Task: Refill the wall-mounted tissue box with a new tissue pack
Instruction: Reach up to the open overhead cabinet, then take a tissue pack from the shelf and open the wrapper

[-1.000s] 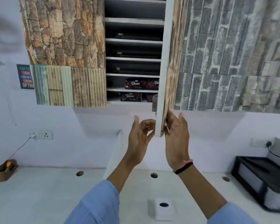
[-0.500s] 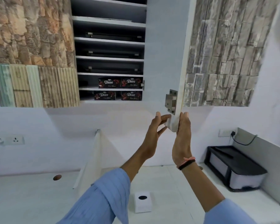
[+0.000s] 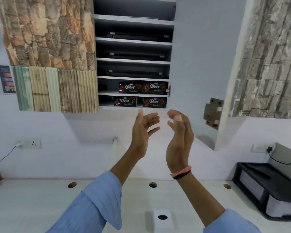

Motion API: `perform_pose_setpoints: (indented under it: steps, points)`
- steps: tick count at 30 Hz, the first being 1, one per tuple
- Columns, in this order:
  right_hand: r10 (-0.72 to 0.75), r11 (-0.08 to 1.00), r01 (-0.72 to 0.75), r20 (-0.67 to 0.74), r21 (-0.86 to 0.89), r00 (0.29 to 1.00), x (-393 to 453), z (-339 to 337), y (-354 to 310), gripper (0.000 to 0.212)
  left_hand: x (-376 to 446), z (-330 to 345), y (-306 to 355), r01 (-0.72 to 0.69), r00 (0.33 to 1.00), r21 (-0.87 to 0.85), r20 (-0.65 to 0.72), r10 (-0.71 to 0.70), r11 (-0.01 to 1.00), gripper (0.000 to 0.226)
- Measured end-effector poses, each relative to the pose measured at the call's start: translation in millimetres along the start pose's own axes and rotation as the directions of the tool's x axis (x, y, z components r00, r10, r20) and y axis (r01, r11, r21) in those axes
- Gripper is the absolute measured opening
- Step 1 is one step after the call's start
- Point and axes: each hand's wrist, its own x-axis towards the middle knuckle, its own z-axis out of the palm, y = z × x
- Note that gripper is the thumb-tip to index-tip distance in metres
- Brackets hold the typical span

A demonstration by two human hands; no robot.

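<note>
Cabinet door swung wide — your left hand and right hand empty, fingers spread, raised below the bottom-shelf tissue packs, ready to take one.

Dove packs on cabinet's lowest shelves; tissue box on counter below.

A stone-patterned cabinet door stands swung open at right, grey metal hinge block on its inner edge. Flat black items lie on the upper grey shelves. Below right, a black plastic organiser sits on the white counter; a white wall socket at left.
</note>
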Motion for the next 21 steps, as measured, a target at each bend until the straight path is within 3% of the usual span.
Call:
perform_pose_setpoints:
  steps: [4, 7, 10, 14, 21]
  points:
    - [-0.046, 0.995, 0.048, 0.021, -0.085, 0.999, 16, 54, 38, 0.023, 44, -68, 15, -0.032, 0.989, -0.029, -0.144, 0.028, 0.999, 0.069]
    - [-0.042, 0.99, 0.046, 0.031, -0.13, 0.999, 40, 94, 73, 0.04, 81, -111, 23, -0.042, 0.98, -0.051, -0.195, 0.032, 0.998, 0.068]
    - [0.001, 0.983, 0.004, 0.027, -0.181, 1.0, 74, 129, 103, 0.041, 121, -146, 27, -0.048, 0.976, -0.084, -0.216, 0.029, 0.995, 0.068]
    - [0.041, 0.95, -0.047, -0.025, -0.308, 0.999, 130, 158, 150, 0.02, 166, -178, 23, -0.047, 0.976, -0.11, -0.218, 0.022, 0.993, 0.068]
    - [0.09, 0.908, -0.115, -0.08, -0.403, 0.993, 200, 172, 209, 0.034, 203, -205, 3, -0.012, 0.977, -0.139, -0.212, -0.018, 0.99, 0.068]
